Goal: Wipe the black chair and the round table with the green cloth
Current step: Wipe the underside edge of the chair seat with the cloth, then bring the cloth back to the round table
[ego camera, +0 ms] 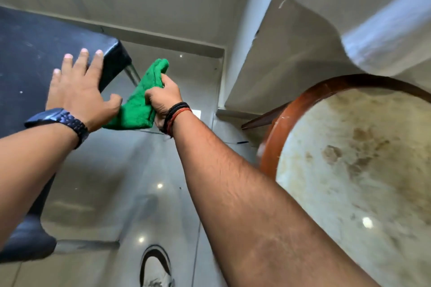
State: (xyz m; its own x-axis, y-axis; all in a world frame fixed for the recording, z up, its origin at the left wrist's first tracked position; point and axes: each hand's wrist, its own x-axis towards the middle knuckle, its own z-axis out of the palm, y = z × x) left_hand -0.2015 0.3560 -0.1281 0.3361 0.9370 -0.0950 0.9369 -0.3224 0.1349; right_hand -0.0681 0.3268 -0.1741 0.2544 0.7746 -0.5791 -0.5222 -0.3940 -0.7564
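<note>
We are bracing our spread left hand on the dusty black plastic chair while our right hand is clutching the bunched green microfibre cloth just beside its corner, the stained round wooden-rimmed table seemingly unwiped.

No readable text, label, brand, number or sign shows anywhere in the head view. The dark watch on the left wrist turns its band to the camera, with no face or digits legible. The shoe at the bottom edge bears no mark that can be made out, and the green cloth carries no visible tag.
</note>
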